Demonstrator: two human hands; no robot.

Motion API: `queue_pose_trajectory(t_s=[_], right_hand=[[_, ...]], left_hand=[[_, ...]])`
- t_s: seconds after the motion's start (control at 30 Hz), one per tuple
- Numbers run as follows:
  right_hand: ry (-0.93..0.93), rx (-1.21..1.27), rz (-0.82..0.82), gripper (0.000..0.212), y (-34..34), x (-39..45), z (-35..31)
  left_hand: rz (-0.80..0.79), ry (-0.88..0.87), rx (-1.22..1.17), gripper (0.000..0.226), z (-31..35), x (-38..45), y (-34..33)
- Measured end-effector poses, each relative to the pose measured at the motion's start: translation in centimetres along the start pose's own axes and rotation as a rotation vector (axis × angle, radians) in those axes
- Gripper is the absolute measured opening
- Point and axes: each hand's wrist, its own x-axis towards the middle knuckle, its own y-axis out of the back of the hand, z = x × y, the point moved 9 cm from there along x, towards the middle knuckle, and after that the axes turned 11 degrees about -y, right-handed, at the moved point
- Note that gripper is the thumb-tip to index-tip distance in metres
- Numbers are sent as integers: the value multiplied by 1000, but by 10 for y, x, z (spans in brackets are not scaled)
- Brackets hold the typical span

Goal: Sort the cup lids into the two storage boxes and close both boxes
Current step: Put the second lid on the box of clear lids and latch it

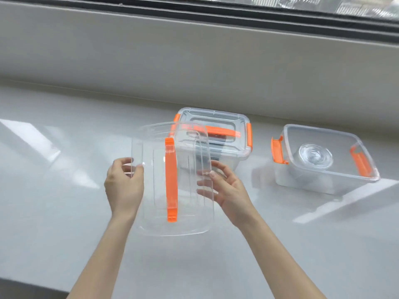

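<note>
Both my hands hold a clear box cover (pixel 155 190) with an orange handle, raised above the white counter. My left hand (pixel 124 184) grips its left edge and my right hand (pixel 226 188) is on its right edge. Behind the cover stands a clear storage box (pixel 226 126) with its lid on and orange latches at the sides; dark things show dimly inside. To the right sits a second clear box (pixel 332 178), uncovered, its orange latches folded outward. Clear cup lids (pixel 315 156) lie stacked in it.
The white glossy counter (pixel 64 190) runs back to a grey wall ledge (pixel 151 50) under a window frame. Its front edge shows at the lower left corner.
</note>
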Motion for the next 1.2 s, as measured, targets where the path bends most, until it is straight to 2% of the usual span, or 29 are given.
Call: queue_pose_trajectory(t_s=[0.13, 0.23, 0.37, 0.5, 0.6, 0.7, 0.73, 0.8, 0.83, 0.9, 1.03, 1.2], right_hand=[[73, -35, -13, 25, 33, -22, -48], [117, -61, -18, 23, 60, -40, -81], [194, -93, 9, 21, 104, -68, -121], [298, -238, 42, 26, 139, -102, -161], [355, -400, 79, 26, 156, -124, -193], [393, -568, 120, 28, 173, -141, -220], [397, -635, 148, 28, 178, -143, -225], [406, -801, 241, 26, 193, -144, -231], [407, -902, 291, 26, 198, -141, -231], [399, -1082, 366, 27, 209, -131, -227], [331, -1278, 406, 32, 231, -102, -206], [231, -1385, 414, 33, 253, -76, -179]], left_hand=[[-47, -47, -123, 31, 52, -9, -35], [-182, -65, -173, 37, 89, -25, -82], [-353, -88, -307, 29, 140, -51, -145], [-580, 70, -564, 26, 198, -85, -196], [-751, 269, -768, 41, 226, -106, -230], [-764, 432, -1065, 63, 246, -112, -248], [-744, 432, -1097, 66, 247, -109, -250], [-701, 355, -1140, 58, 253, -103, -253], [-685, 306, -1159, 46, 257, -100, -253], [-664, 220, -1073, 24, 259, -97, -259], [-628, 133, -709, 50, 240, -103, -285], [-650, -19, -348, 41, 214, -110, -307]])
